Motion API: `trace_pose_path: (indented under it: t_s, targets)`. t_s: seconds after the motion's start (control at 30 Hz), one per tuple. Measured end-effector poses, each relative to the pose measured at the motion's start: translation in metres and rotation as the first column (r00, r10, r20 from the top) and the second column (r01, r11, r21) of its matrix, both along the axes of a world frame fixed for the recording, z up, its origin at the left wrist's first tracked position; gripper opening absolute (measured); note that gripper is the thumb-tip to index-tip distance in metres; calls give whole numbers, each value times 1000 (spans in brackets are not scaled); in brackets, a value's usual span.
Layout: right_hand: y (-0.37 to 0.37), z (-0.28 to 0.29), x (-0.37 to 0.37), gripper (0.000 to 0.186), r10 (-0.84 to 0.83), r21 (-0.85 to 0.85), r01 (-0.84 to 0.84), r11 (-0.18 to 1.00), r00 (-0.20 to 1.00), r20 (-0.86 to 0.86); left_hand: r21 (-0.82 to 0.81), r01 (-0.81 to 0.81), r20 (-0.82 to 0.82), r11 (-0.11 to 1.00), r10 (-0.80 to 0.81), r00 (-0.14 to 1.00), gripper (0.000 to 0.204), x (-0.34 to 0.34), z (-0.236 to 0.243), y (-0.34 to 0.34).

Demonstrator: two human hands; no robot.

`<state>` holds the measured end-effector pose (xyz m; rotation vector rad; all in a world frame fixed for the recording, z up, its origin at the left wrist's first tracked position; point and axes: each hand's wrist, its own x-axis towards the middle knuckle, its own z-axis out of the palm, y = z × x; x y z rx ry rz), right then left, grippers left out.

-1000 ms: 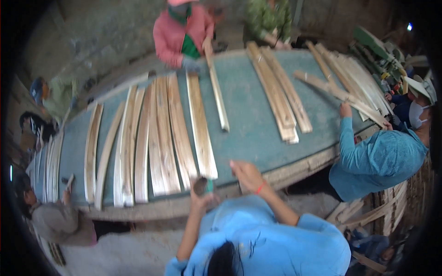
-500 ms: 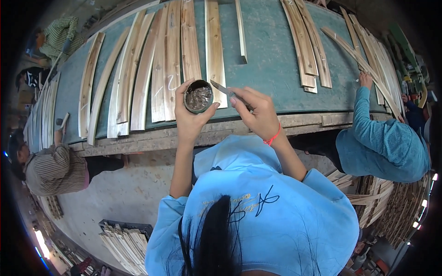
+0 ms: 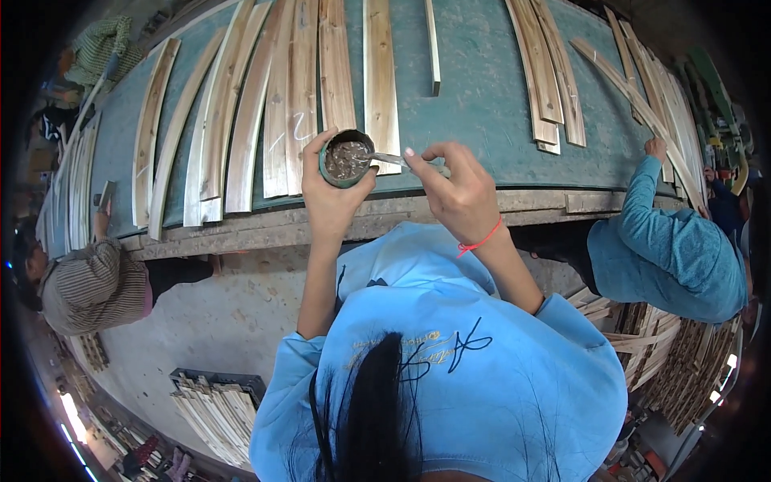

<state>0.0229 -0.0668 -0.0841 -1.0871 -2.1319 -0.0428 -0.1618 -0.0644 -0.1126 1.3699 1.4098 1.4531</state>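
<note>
Head view: left hand [image 3: 333, 193] cups a small round tin [image 3: 346, 158] of grey paste from below, fingers wrapped round its wall. Just right of it, right hand [image 3: 458, 193] pinches a thin metal tool [image 3: 391, 161], fingers closed on the handle, tip resting in the tin. Curved wood slats [image 3: 277, 120] lie just beyond both hands on the green table [image 3: 482, 104]; a co-worker's blue sleeve [image 3: 642, 201] is further right.

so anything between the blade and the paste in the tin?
Nothing visible. The left hand holds the tin open-topped above the table edge, and the blade in the right hand already reaches over the rim into the paste. The nearest strip lies flat behind the tin.
</note>
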Motion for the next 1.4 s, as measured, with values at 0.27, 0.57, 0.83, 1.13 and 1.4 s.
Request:
trace_pose_path:
  t_s: [0.27, 0.57, 0.83, 1.13, 1.4]
  targets:
    - [1, 6, 13, 31, -17, -86, 13, 996, 999, -46, -62, -30, 72, 998, 34, 997, 64, 6, -3, 3]
    - [11, -2, 14, 21, -229, -744, -446, 497, 760, -609, 273, 12, -470, 962, 122, 874, 70, 12, -1, 0]
    - [10, -13, 27, 25, -207, -838, -481, 258, 820, -534, 353, 23, -477, 935, 159, 864, 72, 14, 0, -5]
    - [-16, -39, 58, 30, -290, -867, -290, 406, 858, -423, 247, -21, -374, 969, 116, 920, 68, 9, -5, 3]
    - [-50, -96, 102, 31, -547, -838, -37, 545, 742, -388, -292, 556, -407, 778, -627, 664, 62, 55, -114, -18]
